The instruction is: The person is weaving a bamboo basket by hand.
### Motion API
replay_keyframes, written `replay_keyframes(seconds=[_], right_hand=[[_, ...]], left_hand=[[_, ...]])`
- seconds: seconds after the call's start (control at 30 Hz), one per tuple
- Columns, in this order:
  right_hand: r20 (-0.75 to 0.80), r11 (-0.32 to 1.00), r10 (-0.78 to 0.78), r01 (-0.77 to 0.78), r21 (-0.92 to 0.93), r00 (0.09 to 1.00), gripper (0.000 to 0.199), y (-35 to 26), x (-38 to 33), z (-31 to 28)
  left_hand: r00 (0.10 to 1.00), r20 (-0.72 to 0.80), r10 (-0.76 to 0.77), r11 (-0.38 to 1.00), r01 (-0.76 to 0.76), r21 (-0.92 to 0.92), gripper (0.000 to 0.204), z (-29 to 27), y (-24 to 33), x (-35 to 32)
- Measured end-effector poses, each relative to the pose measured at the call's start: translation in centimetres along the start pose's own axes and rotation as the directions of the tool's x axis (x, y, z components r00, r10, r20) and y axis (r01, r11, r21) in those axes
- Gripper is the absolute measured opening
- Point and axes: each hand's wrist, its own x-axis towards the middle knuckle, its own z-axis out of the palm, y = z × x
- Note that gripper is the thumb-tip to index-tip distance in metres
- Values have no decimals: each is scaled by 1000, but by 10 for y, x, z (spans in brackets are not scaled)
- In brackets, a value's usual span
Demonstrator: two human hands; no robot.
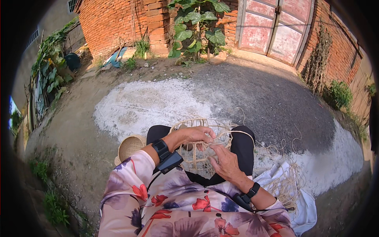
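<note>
Between my knees stands an openwork basket of pale cane-like strands, its ribs widely spaced. My left hand reaches across its upper part, fingers closed on a pale strand that loops out past my right knee. Lower and to the right, my right hand is at the basket's side. Its index fingertip lies close to the strand and the thumb stands apart from it. The undersides of the fingers on both hands are hidden.
A finished-looking round woven basket lies tipped by my left knee. At my right, a tangle of loose strands rests on a white sack. Farther off are a climbing plant, brick walls and a faded red metal door.
</note>
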Motion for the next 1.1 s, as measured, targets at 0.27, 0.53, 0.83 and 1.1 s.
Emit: replay_keyframes(seconds=[0.27, 0.53, 0.83, 1.1], right_hand=[[-14, 988, 127, -125, 87, 992, 43, -3, 1, 17], [10, 871, 359, -339, 357, 933, 33, -17, 6, 10], [181, 960, 179, -132, -248, 967, 21, -24, 3, -20], [73, 975, 39, -22, -222, 997, 23, -1, 57, -57]], left_hand=[[1000, 22, 15, 999, -16, 30, 36, 6, 8, -1], [995, -53, 81, 997, -80, 4, 31, 7, 2, -2], [905, -352, 240, 909, -82, 409, 22, 19, -14, -44], [748, -409, 523, 791, -247, 560, 19, 37, -20, -52]])
